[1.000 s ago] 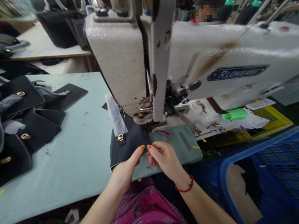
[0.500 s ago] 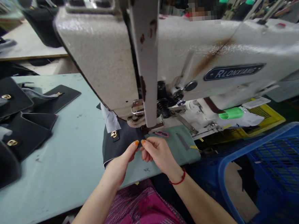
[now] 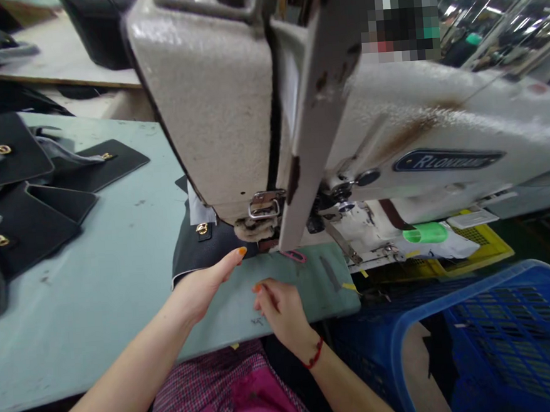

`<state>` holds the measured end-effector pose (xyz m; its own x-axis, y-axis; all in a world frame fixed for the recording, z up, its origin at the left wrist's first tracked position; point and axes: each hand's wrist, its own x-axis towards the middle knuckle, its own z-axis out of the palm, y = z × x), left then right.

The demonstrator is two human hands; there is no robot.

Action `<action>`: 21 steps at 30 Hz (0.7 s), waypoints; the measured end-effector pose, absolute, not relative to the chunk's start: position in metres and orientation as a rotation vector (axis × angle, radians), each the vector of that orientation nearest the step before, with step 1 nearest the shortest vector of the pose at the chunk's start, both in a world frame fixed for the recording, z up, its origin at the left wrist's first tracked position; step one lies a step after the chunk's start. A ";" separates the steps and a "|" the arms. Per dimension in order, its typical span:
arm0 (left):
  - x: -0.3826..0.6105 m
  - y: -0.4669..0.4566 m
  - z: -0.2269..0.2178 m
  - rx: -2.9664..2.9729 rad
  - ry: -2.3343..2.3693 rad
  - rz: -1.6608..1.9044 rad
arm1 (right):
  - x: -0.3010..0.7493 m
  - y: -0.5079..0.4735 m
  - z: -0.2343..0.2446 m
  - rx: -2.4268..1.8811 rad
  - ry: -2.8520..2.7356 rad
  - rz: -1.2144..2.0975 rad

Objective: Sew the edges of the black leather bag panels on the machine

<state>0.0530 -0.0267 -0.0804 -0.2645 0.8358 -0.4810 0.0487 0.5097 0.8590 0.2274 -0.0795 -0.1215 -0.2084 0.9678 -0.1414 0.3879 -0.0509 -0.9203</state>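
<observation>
- The black leather panel (image 3: 191,252) lies on the pale green table (image 3: 120,286) under the head of the sewing machine (image 3: 221,109). Its long axis runs away from the person, with the gold clasp (image 3: 202,228) towards the far end.
- The left hand (image 3: 200,286) lies flat and open on the panel's near edge, thumb stretched toward the machine.
- The right hand (image 3: 279,306) rests on the table just right of the panel, fingers curled; whether they pinch anything cannot be told.
- The machine's badge (image 3: 447,159), slightly blurred, reads "RLONXIANG".
</observation>
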 end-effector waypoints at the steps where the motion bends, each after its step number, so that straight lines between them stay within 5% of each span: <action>1: 0.053 -0.025 -0.080 0.751 1.669 0.897 | 0.229 -0.082 -0.128 -1.490 -1.702 1.189; 6: 0.051 -0.017 -0.082 0.713 1.641 0.907 | 0.232 -0.089 -0.144 -1.545 -1.917 0.955; 21: 0.048 0.000 -0.079 0.775 1.579 0.993 | 0.233 -0.089 -0.148 -1.518 -1.922 0.927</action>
<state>0.0481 -0.0004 -0.0793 -0.2232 0.8730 -0.4336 -0.0126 0.4421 0.8969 0.2330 -0.0886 -0.1476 -0.2393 0.9708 -0.0163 0.6169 0.1390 -0.7747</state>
